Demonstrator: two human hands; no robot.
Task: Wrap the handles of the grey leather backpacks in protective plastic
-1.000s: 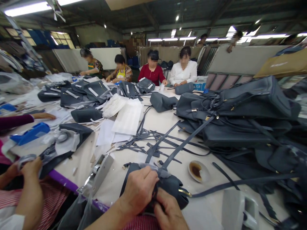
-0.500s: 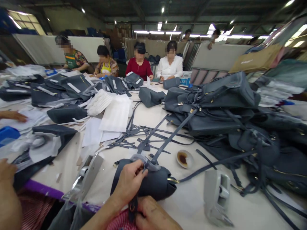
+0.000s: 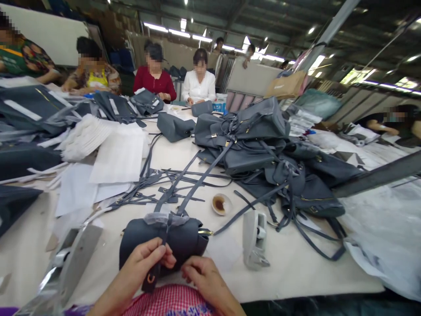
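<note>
A dark grey leather handbag (image 3: 184, 239) lies on its side at the table's front edge, its gold zipper end facing right. Across its middle runs a narrow strap (image 3: 154, 268), whose lower end carries a gold-coloured ring and hangs over the near side. My left hand (image 3: 149, 259) is closed in a pinch on this strap. Just right of it, my right hand (image 3: 205, 274) is close to the bag's lower edge with fingers curled; whatever its fingertips hold, if anything, is hidden. Clear plastic wrap (image 3: 167, 218) covers the strap fittings at the bag's top.
Tape dispensers stand left (image 3: 70, 259) and right (image 3: 254, 241) of the bag. A small dish (image 3: 221, 204) holds brown liquid. Grey bags (image 3: 243, 149) pile up at right, loose straps (image 3: 164, 184) lie behind, white foam sheets (image 3: 118, 153) at left. Several people sit across the table.
The view has swung right. My right hand has come away from the strap's lower end, toward the right. My left hand has shifted from the plastic wrap down to the strap.
</note>
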